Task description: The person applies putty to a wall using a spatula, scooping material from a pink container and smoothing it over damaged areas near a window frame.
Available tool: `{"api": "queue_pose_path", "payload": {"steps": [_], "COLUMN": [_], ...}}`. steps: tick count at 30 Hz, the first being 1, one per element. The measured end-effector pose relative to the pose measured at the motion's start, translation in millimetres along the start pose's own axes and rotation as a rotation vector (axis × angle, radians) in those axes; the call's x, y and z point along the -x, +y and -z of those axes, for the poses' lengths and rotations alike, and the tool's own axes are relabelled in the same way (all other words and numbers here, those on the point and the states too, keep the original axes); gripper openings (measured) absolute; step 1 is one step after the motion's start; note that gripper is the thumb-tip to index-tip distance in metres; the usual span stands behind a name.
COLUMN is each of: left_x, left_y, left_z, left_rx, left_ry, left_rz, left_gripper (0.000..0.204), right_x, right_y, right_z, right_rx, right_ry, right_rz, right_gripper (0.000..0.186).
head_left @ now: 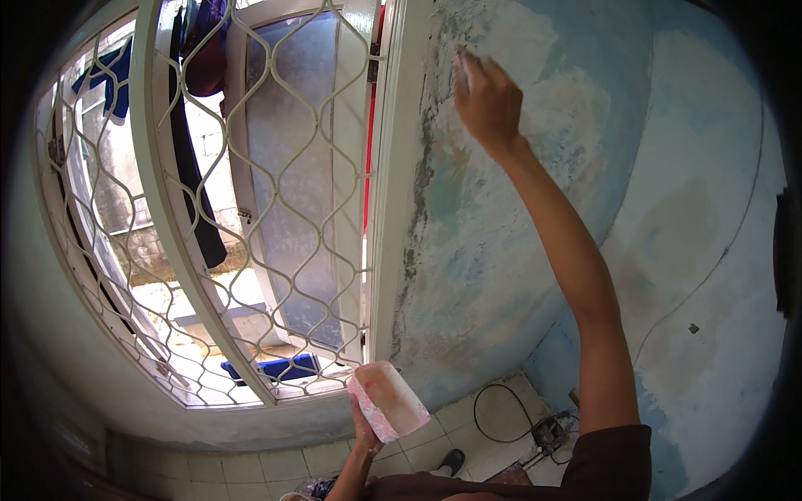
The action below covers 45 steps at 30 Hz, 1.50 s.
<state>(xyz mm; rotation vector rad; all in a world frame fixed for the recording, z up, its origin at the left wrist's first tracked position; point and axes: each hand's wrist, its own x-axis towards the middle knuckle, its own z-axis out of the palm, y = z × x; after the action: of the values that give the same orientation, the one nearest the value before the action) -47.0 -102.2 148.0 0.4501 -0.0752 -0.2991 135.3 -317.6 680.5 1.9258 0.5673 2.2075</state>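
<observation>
My left hand (364, 430) is closed on a rectangular plastic tub (373, 415), low in front of me by the window corner. Pink and white smears cover the tub's outside, and a pale residue shows inside. High up, my right hand (491, 102) reaches to the patchy blue and white wall (510, 267), just right of the window frame (403, 159). Its fingers are bent together at the wall's rough, dark-stained edge. Between them is a small pale thing, blurred and mostly hidden, whose kind I cannot make out.
A white wavy metal grille (275, 184) covers the window on the left, with an open shutter (292, 167) behind it. A blue object (292, 367) sits beyond the lower bars. On the tiled floor lie a black cable (476, 407) and a small device (549, 434), near a dark shoe (452, 461).
</observation>
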Motion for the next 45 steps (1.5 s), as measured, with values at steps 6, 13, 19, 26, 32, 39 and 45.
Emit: {"api": "queue_pose_path", "payload": {"steps": [6, 13, 19, 26, 32, 39, 45], "left_x": [-5, -3, -4, -8, -8, 4, -1], "left_y": [-5, -6, -3, -17, -22, -12, -30], "left_z": [-2, 7, -6, 18, 31, 14, 2], "left_rx": [0.006, -0.038, 0.017, -0.057, -0.069, -0.066, -0.044], "left_ry": [-0.04, -0.01, -0.018, -0.001, -0.017, 0.018, 0.018], "left_rz": [0.046, 0.029, 0.055, -0.001, 0.04, 0.047, 0.097], "left_gripper": [0.078, 0.078, 0.078, 0.08, 0.082, 0.083, 0.083], "right_x": [-8, 56, -68, -11, 88, -9, -13], "right_y": [-6, -32, 59, 39, 1, 27, -31], "right_z": [-27, -2, 6, -34, 15, 17, -28], "right_rx": [0.067, -0.118, 0.001, -0.178, -0.221, -0.144, 0.002], "right_ry": [-0.031, -0.094, 0.14, 0.019, -0.141, -0.023, -0.256], "right_rz": [0.245, 0.236, 0.091, 0.117, 0.258, -0.159, 0.01], "right_gripper": [0.032, 0.04, 0.032, 0.043, 0.055, 0.021, 0.019]}}
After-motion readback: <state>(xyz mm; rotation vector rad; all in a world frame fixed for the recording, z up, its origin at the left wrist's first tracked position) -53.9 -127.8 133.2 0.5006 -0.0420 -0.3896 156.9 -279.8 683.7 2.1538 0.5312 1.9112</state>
